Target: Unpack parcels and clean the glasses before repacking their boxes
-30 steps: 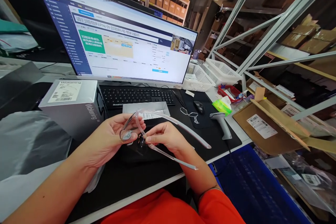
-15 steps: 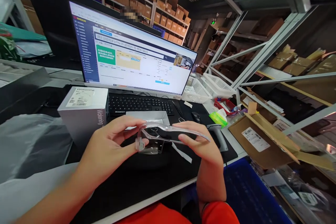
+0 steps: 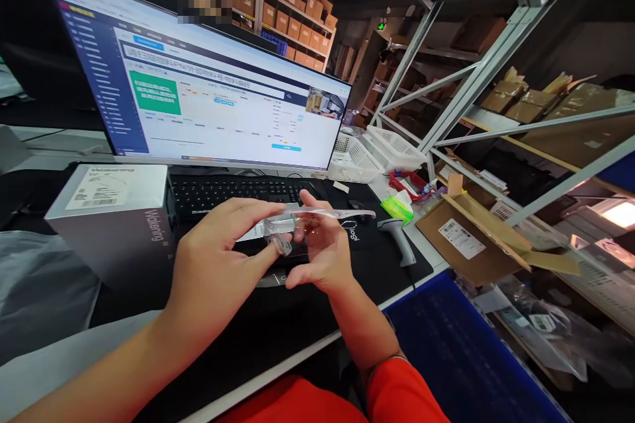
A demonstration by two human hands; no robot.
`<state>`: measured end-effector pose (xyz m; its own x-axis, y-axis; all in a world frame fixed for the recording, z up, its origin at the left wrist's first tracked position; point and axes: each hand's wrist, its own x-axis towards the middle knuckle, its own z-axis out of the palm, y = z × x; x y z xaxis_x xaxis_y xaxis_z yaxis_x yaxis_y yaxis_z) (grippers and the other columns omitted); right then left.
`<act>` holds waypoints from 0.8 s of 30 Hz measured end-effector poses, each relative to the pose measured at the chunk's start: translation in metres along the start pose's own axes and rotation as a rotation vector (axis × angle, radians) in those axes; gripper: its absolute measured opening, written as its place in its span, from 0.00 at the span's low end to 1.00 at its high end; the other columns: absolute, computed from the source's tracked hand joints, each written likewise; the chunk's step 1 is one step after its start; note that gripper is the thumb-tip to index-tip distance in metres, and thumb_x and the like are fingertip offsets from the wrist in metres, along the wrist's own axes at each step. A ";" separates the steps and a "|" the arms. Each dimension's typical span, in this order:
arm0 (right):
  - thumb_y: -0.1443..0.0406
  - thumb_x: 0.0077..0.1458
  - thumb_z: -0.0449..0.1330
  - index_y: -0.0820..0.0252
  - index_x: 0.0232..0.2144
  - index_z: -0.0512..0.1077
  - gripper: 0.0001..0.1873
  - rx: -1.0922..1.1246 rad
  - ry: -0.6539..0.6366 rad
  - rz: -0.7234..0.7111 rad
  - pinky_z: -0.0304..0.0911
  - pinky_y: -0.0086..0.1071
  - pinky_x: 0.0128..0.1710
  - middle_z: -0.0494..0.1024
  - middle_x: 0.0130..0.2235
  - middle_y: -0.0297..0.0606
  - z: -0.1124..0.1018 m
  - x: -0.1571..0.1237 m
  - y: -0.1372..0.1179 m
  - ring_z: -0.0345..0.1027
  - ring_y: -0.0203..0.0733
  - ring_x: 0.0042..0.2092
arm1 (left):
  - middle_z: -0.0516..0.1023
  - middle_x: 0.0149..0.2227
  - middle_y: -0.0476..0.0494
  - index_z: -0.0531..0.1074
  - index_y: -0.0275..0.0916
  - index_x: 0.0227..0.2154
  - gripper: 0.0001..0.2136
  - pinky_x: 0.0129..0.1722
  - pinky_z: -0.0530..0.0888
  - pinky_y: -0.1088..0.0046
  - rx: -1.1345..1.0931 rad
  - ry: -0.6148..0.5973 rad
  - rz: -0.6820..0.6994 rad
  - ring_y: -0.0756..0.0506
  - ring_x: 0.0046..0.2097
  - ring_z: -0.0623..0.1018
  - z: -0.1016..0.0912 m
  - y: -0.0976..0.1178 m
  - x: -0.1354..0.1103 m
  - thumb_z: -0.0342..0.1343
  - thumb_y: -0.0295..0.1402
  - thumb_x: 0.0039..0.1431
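Both of my hands hold a pair of clear-framed glasses (image 3: 317,215) above the black desk mat (image 3: 297,317). My left hand (image 3: 218,258) pinches the front of the frame between thumb and fingers. My right hand (image 3: 322,251) cups the frame from below and behind, its fingers partly curled, and one clear temple arm sticks out to the right past it. A small open grey box lies behind my hands, mostly hidden.
A wide monitor (image 3: 198,99) and black keyboard (image 3: 223,193) stand behind. A grey product box (image 3: 114,218) sits at the left, a barcode scanner (image 3: 399,238) and mouse at the right. White baskets (image 3: 381,149), a cardboard box (image 3: 471,238), metal shelving and a blue crate (image 3: 461,357) lie to the right.
The glasses have been turned and their temple arms folded inward; my hands have drawn closer together around the frame. The camera view has shifted slightly.
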<state>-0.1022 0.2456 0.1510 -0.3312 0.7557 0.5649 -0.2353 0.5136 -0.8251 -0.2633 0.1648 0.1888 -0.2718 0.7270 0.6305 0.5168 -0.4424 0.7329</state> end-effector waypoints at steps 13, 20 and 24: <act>0.44 0.07 0.86 0.50 0.41 0.78 0.52 0.036 0.049 0.316 0.63 0.33 0.27 0.84 0.53 0.43 0.006 0.023 -0.010 0.68 0.38 0.34 | 0.85 0.46 0.51 0.84 0.50 0.45 0.13 0.52 0.81 0.65 -0.059 -0.029 -0.080 0.42 0.48 0.83 0.006 -0.013 0.008 0.64 0.36 0.56; 0.46 0.30 0.86 0.56 0.39 0.81 0.36 0.023 0.206 0.352 0.73 0.34 0.30 0.79 0.27 0.32 0.022 0.005 -0.021 0.74 0.40 0.29 | 0.84 0.47 0.50 0.83 0.50 0.46 0.13 0.51 0.84 0.63 -0.068 0.057 -0.133 0.42 0.49 0.83 0.006 -0.018 0.011 0.66 0.40 0.58; 0.46 0.40 0.83 0.55 0.26 0.82 0.24 -0.109 0.295 0.251 0.75 0.37 0.31 0.83 0.28 0.38 0.034 0.002 -0.025 0.77 0.44 0.30 | 0.83 0.48 0.47 0.82 0.46 0.48 0.13 0.54 0.85 0.58 0.016 0.140 -0.075 0.40 0.51 0.83 0.007 -0.022 0.012 0.67 0.37 0.60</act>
<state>-0.1281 0.2199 0.1731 -0.0853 0.9392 0.3326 -0.0774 0.3266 -0.9420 -0.2728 0.1874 0.1785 -0.4201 0.6769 0.6044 0.5035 -0.3802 0.7758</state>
